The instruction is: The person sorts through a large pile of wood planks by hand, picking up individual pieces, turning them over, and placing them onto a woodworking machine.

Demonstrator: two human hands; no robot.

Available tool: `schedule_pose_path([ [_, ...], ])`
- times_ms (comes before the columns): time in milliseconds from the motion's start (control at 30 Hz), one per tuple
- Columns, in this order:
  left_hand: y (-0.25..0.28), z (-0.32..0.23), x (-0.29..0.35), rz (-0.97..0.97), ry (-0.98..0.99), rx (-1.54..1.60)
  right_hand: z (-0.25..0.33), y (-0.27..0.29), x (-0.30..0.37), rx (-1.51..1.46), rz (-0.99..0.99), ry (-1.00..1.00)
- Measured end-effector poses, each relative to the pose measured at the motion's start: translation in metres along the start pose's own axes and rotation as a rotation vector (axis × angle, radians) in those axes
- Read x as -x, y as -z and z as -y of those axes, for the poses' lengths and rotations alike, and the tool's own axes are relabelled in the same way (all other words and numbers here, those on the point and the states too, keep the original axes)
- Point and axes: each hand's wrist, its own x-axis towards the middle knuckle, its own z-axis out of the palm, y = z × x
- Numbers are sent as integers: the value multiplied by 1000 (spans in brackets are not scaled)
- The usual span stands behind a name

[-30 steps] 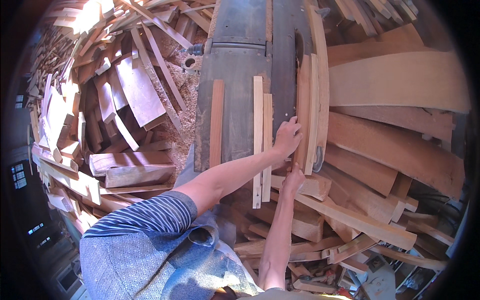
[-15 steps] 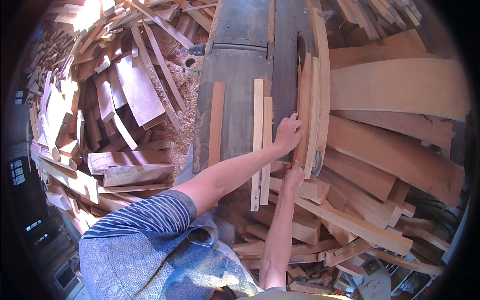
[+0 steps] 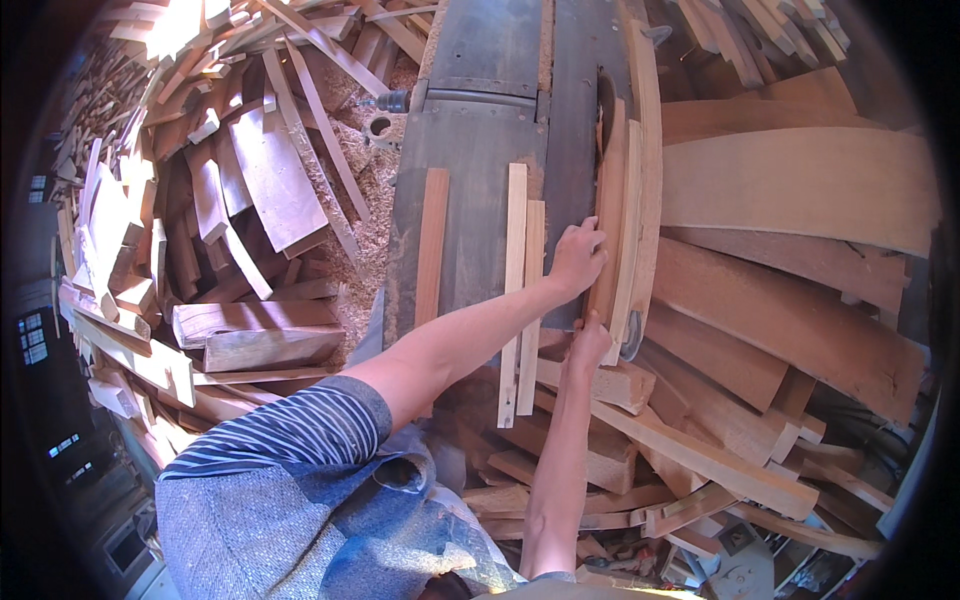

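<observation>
A reddish-brown wooden strip [image 3: 609,200] lies lengthwise along the right side of the machine table, beside a dark slot [image 3: 605,92]. My left hand [image 3: 578,260] is curled against its left side, fingertips pressed on the wood. Nearer to me, my right hand [image 3: 591,342] is closed round the strip's near end, partly hiding it. A paler wooden strip [image 3: 628,220] runs just right of the held one, along a thick wooden fence [image 3: 647,170]. Left of my hands, two pale strips [image 3: 516,260] lie side by side, and a reddish strip [image 3: 433,240] lies farther left.
The metal machine table [image 3: 475,140] stretches away ahead. Boards and offcuts [image 3: 270,180] are heaped over sawdust on the left. Wide planks [image 3: 790,180] fan out on the right, with more timber [image 3: 700,450] piled below. A dark cylindrical fitting [image 3: 393,101] juts from the table's left edge.
The held reddish strip has slid slightly away from me along the fence, with both hands moving slightly forward. The view has shifted a little.
</observation>
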Motion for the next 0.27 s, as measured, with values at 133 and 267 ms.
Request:
schedule_pose_path([
  [133, 2, 5, -8, 13, 22, -21, 17, -6, 3, -1, 27, -52],
  [267, 4, 4, -15, 47, 33, -37, 16, -10, -6, -31, 23, -43],
])
